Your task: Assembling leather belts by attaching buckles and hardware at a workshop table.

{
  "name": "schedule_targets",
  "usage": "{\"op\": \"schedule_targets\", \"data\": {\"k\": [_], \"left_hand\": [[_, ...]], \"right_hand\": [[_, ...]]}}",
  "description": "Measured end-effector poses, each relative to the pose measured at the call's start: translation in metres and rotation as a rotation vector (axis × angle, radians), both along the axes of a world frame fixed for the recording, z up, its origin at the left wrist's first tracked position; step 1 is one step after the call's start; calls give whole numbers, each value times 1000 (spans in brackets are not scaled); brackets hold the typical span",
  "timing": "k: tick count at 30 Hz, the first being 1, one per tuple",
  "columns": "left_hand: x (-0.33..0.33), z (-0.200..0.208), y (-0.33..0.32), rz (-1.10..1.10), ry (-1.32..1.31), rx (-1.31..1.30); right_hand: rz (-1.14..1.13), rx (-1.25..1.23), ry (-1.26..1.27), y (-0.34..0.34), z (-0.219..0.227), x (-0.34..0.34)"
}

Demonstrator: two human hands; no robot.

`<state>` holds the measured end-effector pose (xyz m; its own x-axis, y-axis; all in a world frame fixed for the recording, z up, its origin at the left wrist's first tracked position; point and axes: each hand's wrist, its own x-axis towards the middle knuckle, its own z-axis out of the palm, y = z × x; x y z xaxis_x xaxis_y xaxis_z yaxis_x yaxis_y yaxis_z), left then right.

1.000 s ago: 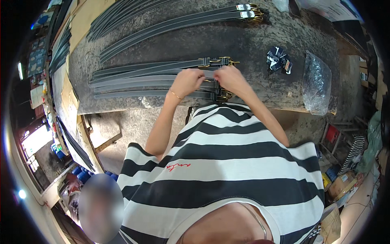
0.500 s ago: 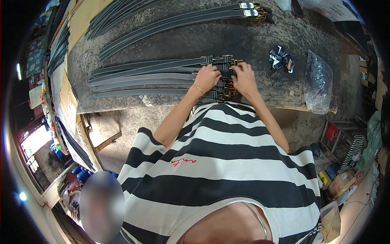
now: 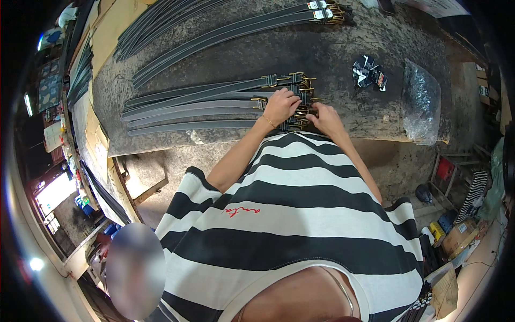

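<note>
Several dark grey belts (image 3: 198,111) with gold buckles lie side by side along the near part of the table, their buckle ends under my hands. My left hand (image 3: 281,106) rests over the strap ends with its fingers curled down on a belt. Just to its right, my right hand (image 3: 326,119) has thumb and fingers bent together at the gold buckles (image 3: 304,111). My fingers partly hide the strap and buckle that they touch.
Farther back lies another group of belts (image 3: 225,38) with white tags, and more straps (image 3: 155,27) at the far left. Small dark packets (image 3: 369,73) and a clear plastic bag (image 3: 421,102) lie to the right. The table's near edge (image 3: 161,152) runs before me.
My right hand has moved nearer to me along the row of buckles. My left hand has shifted slightly right and nearer, still over the belts. The view has turned a little.
</note>
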<state>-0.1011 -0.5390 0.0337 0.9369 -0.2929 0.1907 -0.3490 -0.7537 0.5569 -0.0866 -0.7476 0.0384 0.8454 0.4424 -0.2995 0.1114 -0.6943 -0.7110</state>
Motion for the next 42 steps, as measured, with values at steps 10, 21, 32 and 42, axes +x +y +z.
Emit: {"op": "schedule_targets", "data": {"k": [10,21,32,42], "left_hand": [[7,-2,8,-16,0,17],[35,9,-60,-135,91,480],[53,13,-28,-247,322,-17],[42,17,-25,-179,266,-201]], "right_hand": [[-278,468,588,-30,-33,3],[-213,237,-149,-31,-36,12],[-764,944,500,-3,-39,10],[-446,569,210,-4,-44,25]]}}
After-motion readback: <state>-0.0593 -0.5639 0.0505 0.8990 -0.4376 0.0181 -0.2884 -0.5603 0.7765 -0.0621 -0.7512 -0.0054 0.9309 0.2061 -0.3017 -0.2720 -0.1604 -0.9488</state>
